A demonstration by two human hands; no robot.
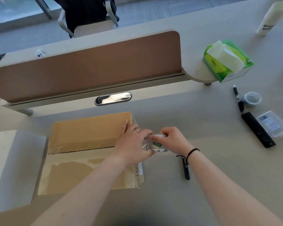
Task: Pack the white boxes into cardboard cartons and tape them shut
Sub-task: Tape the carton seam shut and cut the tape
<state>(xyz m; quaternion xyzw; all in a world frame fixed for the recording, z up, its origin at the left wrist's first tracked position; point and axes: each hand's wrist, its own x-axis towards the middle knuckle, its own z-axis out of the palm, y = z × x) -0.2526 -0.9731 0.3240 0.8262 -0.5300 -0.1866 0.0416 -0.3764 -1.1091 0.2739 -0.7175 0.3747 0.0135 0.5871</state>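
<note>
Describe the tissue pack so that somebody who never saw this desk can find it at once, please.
Start at the long brown divider panel that crosses the desk. At its right end a small rounded shelf sticks out, and the tissue pack rests on it. It is the only bright green thing nearby, with white tissue showing at the top, unlike the plain white cylinder farther back.

Soft daylight, glare on grommet [113,98], blurred hands [134,144], wide-angle edge bending

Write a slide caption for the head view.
Both hands, left and right, hold a clear tape roll at the closed brown cardboard carton.
</note>
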